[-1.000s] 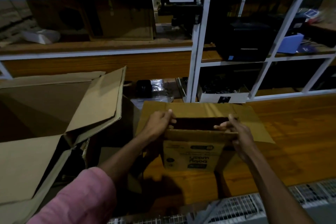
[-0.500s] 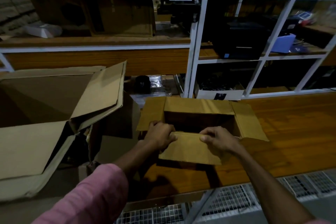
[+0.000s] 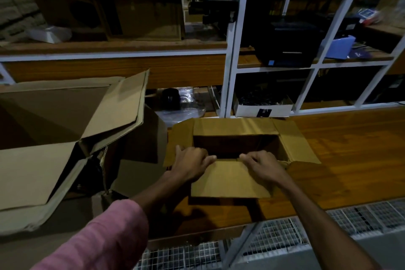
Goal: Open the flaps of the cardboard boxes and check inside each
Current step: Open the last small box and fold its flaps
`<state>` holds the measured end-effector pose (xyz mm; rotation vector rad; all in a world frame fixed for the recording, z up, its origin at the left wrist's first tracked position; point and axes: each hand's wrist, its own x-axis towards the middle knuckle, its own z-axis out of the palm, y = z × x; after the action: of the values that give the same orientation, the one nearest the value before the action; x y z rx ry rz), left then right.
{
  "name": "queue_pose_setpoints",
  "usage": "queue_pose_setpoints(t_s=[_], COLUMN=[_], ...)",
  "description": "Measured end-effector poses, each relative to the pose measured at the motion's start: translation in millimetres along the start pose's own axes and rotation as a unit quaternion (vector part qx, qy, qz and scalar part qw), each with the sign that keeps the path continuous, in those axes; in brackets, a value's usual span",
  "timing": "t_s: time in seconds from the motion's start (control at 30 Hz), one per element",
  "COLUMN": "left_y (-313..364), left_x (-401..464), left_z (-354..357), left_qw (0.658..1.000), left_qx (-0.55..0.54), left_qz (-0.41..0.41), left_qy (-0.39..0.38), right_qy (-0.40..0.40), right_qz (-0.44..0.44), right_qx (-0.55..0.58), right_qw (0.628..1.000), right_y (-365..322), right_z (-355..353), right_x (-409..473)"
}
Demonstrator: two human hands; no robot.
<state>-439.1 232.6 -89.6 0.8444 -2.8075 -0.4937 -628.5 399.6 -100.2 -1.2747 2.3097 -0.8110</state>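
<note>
On the desk [image 3: 350,160], right of the large opened carton [image 3: 54,138], both hands [image 3: 192,165] [image 3: 262,166] grip the small cardboard box's [image 3: 238,129] near flap [image 3: 230,182], likely light and bendable, best held along its crease.

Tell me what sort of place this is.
Probably a storeroom or a packing area. White metal shelving holds cardboard cartons and a black printer, and opened cardboard boxes, a small one and a large one, sit at a wooden counter.
</note>
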Motion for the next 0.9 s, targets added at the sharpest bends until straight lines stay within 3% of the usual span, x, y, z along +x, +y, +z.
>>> queue_pose_setpoints(t_s=[0.07,0.33,0.53,0.73,0.9], left_y=[0.6,0.4,7.6,5.6,3.6], left_x=[6.2,38.2,47.1,51.4,53.0], left_z=[1.1,9.5,14.5,17.9,25.1], left_qw=[1.0,0.995,0.991,0.987,0.982], left_qx=[0.005,0.073,0.047,0.05,0.052], left_qz=[-0.004,-0.041,-0.116,-0.15,-0.178], left_qy=[0.012,0.055,0.043,0.034,0.048], right_qy=[0.007,-0.066,0.07,0.078,0.024], right_qz=[0.022,0.034,-0.08,-0.063,-0.013], right_qx=[0.011,-0.162,-0.177,-0.236,-0.253], right_qw=[1.0,0.984,0.978,0.967,0.967], right_y=[-8.9,-32.2,-41.6,-41.1,-34.0], right_z=[0.5,0.3,15.0,13.2,18.7], right_x=[-0.9,44.4,83.9,132.5,169.0])
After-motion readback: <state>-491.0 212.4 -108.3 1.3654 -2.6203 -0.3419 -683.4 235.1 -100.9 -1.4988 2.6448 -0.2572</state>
